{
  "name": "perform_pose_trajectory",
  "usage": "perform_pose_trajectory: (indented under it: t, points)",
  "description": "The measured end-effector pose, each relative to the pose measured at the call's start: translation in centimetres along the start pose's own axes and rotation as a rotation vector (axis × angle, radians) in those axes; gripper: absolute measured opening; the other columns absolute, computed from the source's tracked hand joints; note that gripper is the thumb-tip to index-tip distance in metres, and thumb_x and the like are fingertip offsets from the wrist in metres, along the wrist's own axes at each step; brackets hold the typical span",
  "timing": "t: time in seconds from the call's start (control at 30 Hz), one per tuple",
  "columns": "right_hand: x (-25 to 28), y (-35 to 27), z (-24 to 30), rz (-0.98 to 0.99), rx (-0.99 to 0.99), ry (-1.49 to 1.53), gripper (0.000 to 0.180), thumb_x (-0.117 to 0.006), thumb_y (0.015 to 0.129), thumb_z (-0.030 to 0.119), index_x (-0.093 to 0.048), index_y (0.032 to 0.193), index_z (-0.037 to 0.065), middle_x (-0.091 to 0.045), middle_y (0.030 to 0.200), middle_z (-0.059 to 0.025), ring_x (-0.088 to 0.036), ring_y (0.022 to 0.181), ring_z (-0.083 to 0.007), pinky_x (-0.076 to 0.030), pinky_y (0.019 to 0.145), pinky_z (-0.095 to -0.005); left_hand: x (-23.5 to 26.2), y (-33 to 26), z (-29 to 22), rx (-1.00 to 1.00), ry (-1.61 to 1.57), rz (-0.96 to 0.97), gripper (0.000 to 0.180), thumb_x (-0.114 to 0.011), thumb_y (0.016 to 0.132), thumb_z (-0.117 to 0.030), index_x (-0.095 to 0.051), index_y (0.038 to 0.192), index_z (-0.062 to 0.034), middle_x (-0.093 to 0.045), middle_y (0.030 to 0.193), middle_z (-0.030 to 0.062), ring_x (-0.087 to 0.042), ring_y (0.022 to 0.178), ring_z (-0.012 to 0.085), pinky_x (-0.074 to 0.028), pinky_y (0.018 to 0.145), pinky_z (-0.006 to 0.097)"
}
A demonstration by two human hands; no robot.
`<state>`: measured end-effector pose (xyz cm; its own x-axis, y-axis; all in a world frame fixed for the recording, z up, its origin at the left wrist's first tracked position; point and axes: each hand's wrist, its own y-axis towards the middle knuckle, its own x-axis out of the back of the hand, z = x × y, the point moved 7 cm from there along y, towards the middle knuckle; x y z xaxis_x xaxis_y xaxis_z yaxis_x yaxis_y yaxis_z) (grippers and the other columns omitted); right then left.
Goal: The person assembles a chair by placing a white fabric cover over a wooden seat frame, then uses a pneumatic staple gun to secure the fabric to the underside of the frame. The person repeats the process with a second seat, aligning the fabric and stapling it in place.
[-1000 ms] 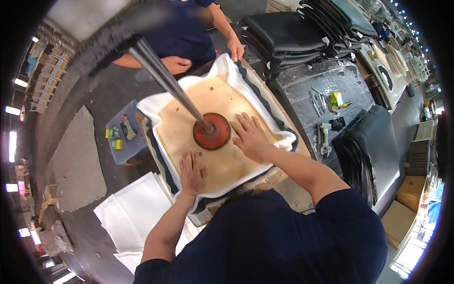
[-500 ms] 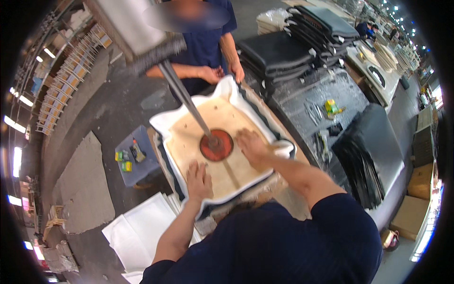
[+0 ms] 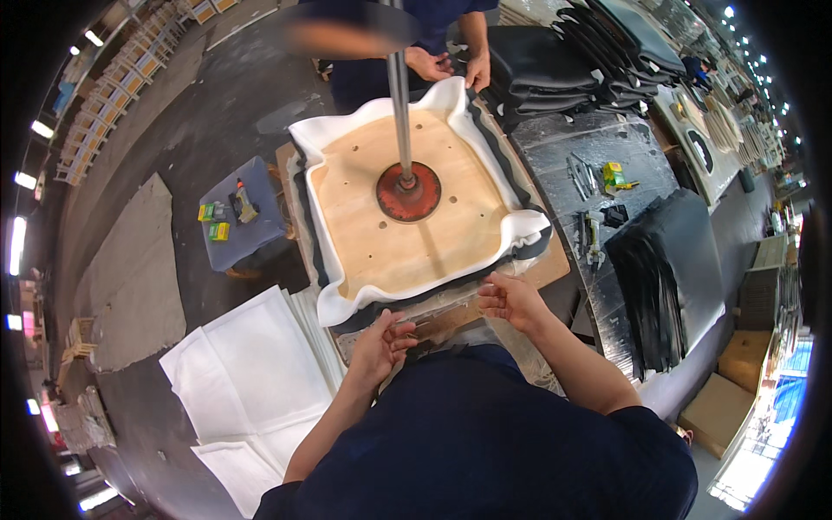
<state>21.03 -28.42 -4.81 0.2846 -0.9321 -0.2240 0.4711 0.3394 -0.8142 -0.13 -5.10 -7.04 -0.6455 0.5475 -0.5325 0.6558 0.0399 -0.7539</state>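
A square wooden board (image 3: pixel 347 251) with small holes lies inside white padding (image 3: pixel 329 308) whose edges stand up around it. Outside the padding runs a black cover (image 3: pixel 302 195). A round red press plate (image 3: pixel 409 192) on a metal rod (image 3: pixel 399 113) rests on the middle of the board. My left hand (image 3: pixel 379 348) is at the near edge, beside the left part of the cover, fingers loosely bent and apart. Close to the near right edge is my right hand (image 3: pixel 513 302), likewise half curled, nothing visible in it. Across from me, a person's hand (image 3: pixel 477 71) touches the far corner.
White sheets (image 3: pixel 251 364) are stacked at left, near a small blue-grey table (image 3: pixel 247 238) with a staple gun (image 3: pixel 243 204). On the right, a workbench (image 3: pixel 555 143) carries tools (image 3: pixel 594 238), a yellow-green box (image 3: pixel 614 176) and black covers (image 3: pixel 667 277). More black covers (image 3: pixel 537 74) are piled behind.
Both my hands have come off the board and drawn back toward me, to the near edge. My view has shifted, and the rod now appears more upright. The other person's hand stays at the far corner.
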Motion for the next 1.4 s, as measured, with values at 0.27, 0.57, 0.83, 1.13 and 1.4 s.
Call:
perform_pose_trajectory:
  t: [0.27, 0.57, 0.83, 1.13, 1.4]
  points:
    - [-0.1, 5.1, -0.4, -0.112, -0.223, 0.029, 0.031, -0.055, 0.111, 0.032, -0.063, 0.120, 0.003, -0.079, 0.101, -0.0127, -0.078, 0.078, -0.0293, -0.064, 0.065, -0.0474, -2.4, 4.3, 0.0, 0.084, -0.134, -0.179, 0.043, -0.053, 0.113, -0.039, -0.070, 0.122, -0.0008, -0.081, 0.104, 0.0137, -0.080, 0.089, 0.0312, -0.066, 0.076, 0.047]
    - [-1.8, 7.4, 0.4, -0.022, -0.469, -0.223, 0.064, -0.049, 0.112, 0.060, -0.069, 0.114, -0.001, -0.080, 0.099, -0.0150, -0.079, 0.081, -0.0333, -0.063, 0.063, -0.0494, -3.3, 6.1, -0.7, 0.269, 0.055, -0.314, 0.068, -0.047, 0.114, -0.059, -0.069, 0.121, 0.0050, -0.080, 0.100, 0.0159, -0.079, 0.084, 0.0331, -0.065, 0.072, 0.045]
    - [-1.6, 7.7, 1.8, 0.092, -0.321, -0.293, 0.062, -0.050, 0.114, 0.051, -0.070, 0.101, -0.006, -0.075, 0.075, -0.0139, -0.074, 0.057, -0.0269, -0.062, 0.051, -0.0433, -2.5, 7.3, -0.7, 0.170, 0.154, -0.228, 0.070, -0.042, 0.116, -0.058, -0.070, 0.096, 0.0033, -0.070, 0.073, 0.0143, -0.079, 0.078, 0.0356, -0.065, 0.072, 0.045]
    - [0.2, 6.1, 1.6, 0.170, 0.139, -0.214, 0.056, -0.061, 0.112, 0.041, -0.068, 0.087, -0.008, -0.063, 0.055, -0.0135, -0.061, 0.044, -0.0251, -0.051, 0.045, -0.0374, -3.0, 5.7, -0.4, -0.141, 0.402, -0.272, 0.072, -0.049, 0.115, -0.055, -0.066, 0.071, 0.0000, -0.057, 0.054, 0.0103, -0.079, 0.072, 0.0347, -0.060, 0.068, 0.039]
    - [0.0, 5.9, 1.9, 0.140, 0.185, -0.230, 0.059, -0.061, 0.113, 0.048, -0.068, 0.087, -0.004, -0.063, 0.055, -0.0120, -0.062, 0.047, -0.0231, -0.052, 0.048, -0.0361, -3.0, 6.5, 0.2, -0.173, 0.298, -0.133, 0.069, -0.048, 0.115, -0.057, -0.067, 0.085, 0.0018, -0.064, 0.061, 0.0134, -0.081, 0.079, 0.0374, -0.060, 0.066, 0.040]
